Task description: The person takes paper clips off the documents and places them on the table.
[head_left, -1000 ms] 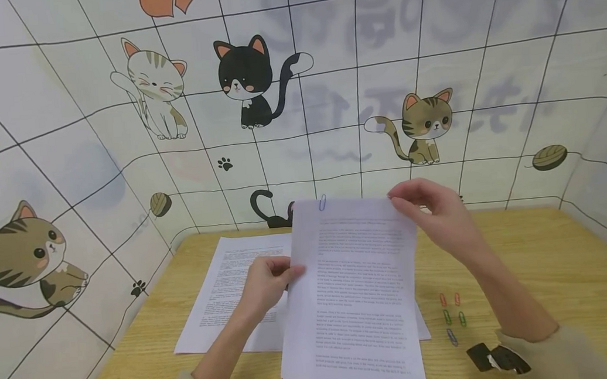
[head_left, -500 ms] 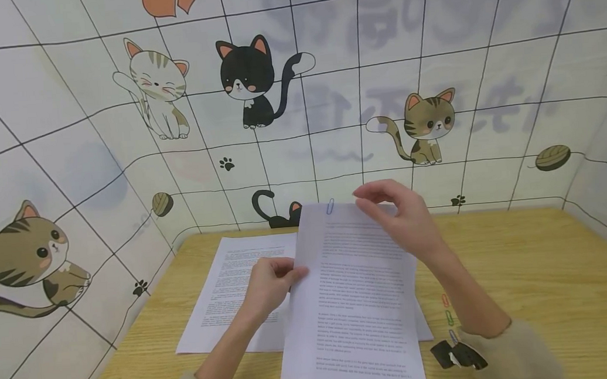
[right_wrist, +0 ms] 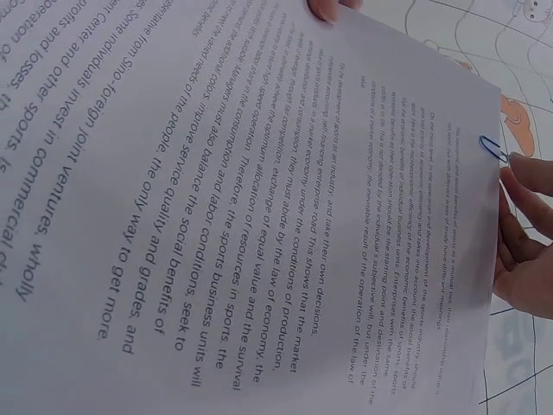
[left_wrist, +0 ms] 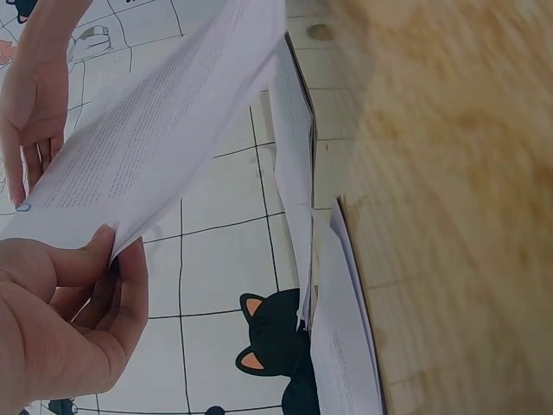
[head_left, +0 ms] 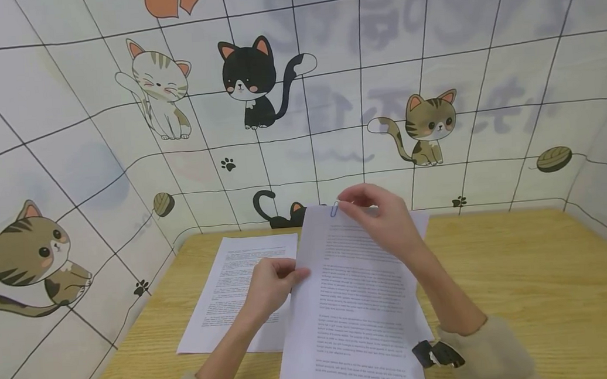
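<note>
In the head view my left hand pinches the left edge of a few printed sheets of paper, thumb in front and fingers behind. The sheets stand tilted up with their print facing me. A blue paper clip sits on their top edge. Right beside it, my right hand has thumb and forefinger pinched together at the clip. In the right wrist view the thumb tip meets the end of the paper clip. A rear sheet fans out past the top right corner.
A second stack of printed paper lies on the wooden table at the left, partly behind the held sheets. A wall covering with cartoon cats rises behind the table. My right sleeve is over the table's front right.
My right hand has moved left along the top edge, from the right corner to the clip. A rear sheet now shows at that corner. Small coloured clips on the table have become hidden behind the right arm.
</note>
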`<move>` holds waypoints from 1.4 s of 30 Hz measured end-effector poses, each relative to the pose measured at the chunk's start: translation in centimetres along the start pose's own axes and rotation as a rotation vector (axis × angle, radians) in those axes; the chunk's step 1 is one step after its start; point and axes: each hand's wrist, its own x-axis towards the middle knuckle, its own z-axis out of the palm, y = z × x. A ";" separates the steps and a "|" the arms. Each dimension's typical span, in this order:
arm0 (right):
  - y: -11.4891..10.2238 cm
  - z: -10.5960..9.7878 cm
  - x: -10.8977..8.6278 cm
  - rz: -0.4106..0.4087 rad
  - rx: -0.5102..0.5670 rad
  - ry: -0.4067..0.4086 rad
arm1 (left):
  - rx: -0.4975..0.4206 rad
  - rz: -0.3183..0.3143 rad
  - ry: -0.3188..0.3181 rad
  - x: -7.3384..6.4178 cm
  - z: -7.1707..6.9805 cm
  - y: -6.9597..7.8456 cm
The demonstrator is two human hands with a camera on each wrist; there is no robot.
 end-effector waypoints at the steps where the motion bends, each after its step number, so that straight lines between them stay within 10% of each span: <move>1: -0.1 0.1 0.0 0.004 -0.004 0.003 | -0.001 0.001 -0.001 0.0 0.0 0.0; 42: 0.0 0.7 -0.3 0.059 0.118 0.091 | 0.003 -0.009 0.009 0.0 -0.4 -0.1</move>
